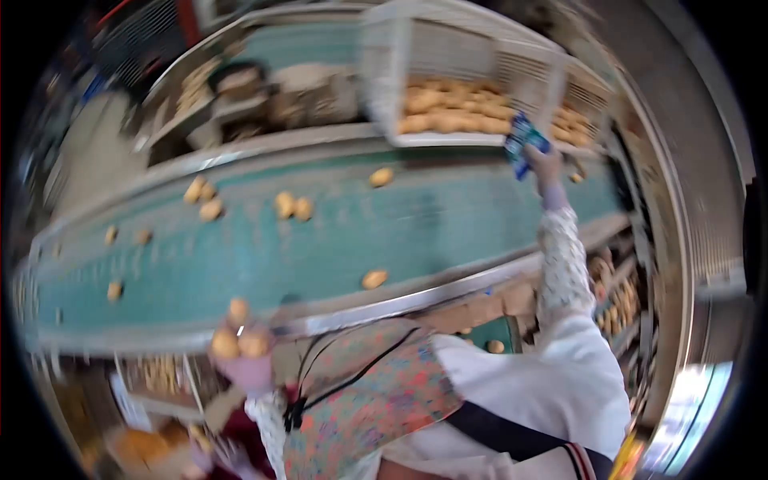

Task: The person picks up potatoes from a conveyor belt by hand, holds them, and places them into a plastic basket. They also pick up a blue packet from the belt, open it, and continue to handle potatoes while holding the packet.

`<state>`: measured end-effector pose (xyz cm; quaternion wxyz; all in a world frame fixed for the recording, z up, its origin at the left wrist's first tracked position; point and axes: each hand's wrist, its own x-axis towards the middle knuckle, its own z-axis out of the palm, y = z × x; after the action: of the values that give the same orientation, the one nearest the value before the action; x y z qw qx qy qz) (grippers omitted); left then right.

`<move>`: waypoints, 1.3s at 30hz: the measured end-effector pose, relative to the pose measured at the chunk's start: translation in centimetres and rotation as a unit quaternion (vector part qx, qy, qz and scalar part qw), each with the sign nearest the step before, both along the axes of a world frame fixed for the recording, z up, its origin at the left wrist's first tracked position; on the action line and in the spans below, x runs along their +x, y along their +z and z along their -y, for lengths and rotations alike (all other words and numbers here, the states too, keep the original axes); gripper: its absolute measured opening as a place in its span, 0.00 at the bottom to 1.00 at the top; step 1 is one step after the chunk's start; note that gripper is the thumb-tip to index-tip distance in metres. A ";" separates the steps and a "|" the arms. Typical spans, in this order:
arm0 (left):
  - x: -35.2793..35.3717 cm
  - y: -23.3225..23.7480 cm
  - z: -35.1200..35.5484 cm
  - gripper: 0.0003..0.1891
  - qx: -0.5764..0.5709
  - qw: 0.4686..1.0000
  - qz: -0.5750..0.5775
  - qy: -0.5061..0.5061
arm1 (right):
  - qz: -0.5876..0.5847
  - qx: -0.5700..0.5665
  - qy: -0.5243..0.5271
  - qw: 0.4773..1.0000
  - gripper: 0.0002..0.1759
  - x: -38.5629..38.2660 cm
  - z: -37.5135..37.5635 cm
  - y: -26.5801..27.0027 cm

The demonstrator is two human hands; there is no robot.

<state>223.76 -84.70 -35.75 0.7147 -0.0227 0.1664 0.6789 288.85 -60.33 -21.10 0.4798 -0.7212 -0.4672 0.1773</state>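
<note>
Several potatoes rest in my left hand, which is closed round them near the front edge of the green conveyor belt. At the far right side of the belt, my right hand grips a blue and green packet in front of a white crate filled with potatoes. Loose potatoes lie on the belt, one near its front edge and another towards the back.
Beyond the belt are more potatoes and sacks. A metal rail runs along the belt's near side. Below it stand bins with potatoes. Another person's gloved hands show at the bottom left.
</note>
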 end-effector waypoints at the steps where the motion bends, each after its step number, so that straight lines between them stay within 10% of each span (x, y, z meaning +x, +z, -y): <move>1: 2.4 3.9 -0.6 0.36 -0.047 0.996 0.034 0.062 | -0.036 -0.036 0.054 0.997 0.15 -4.1 0.9 0.3; 8: -0.3 1.7 -4.0 0.29 -0.016 0.979 -0.046 0.196 | -0.148 -0.195 0.320 0.915 0.11 -21.1 4.9 -7.5; 9: -1.1 -1.0 -5.8 0.27 -0.063 0.872 -0.424 0.236 | -0.142 -0.214 0.340 0.904 0.10 -22.4 5.0 -8.1; 10: -1.6 -2.9 -6.9 0.25 -0.108 0.630 -0.734 0.229 | -0.117 -0.248 0.369 0.888 0.09 -23.8 5.0 -7.3; 13: 0.9 -0.8 -4.5 0.24 -0.113 0.257 -0.955 -0.090 | -0.130 -0.260 0.396 0.871 0.09 -28.1 6.2 -6.1; 19: 6.0 -2.2 2.8 0.22 -0.058 0.386 -0.920 0.032 | -0.126 -0.375 0.431 0.811 0.14 -29.8 9.3 -7.6; 28: 5.0 1.0 2.4 0.37 0.029 0.736 -0.675 0.032 | -0.312 -0.426 0.494 0.690 0.18 -41.0 11.4 -3.2; 30: 4.9 3.8 2.2 0.31 -0.021 0.938 -0.328 -0.105 | -0.405 -0.433 0.504 0.629 0.18 -42.1 11.1 -4.4; 39: 7.0 7.9 1.6 0.07 -0.086 0.949 -0.298 -0.064 | -0.419 -0.389 0.539 0.618 0.20 -40.9 11.2 -4.8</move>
<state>230.77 -86.32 -27.90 0.6700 0.1300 0.4302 0.5909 247.95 -71.50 -25.90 0.1162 -0.3068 -0.4074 0.8523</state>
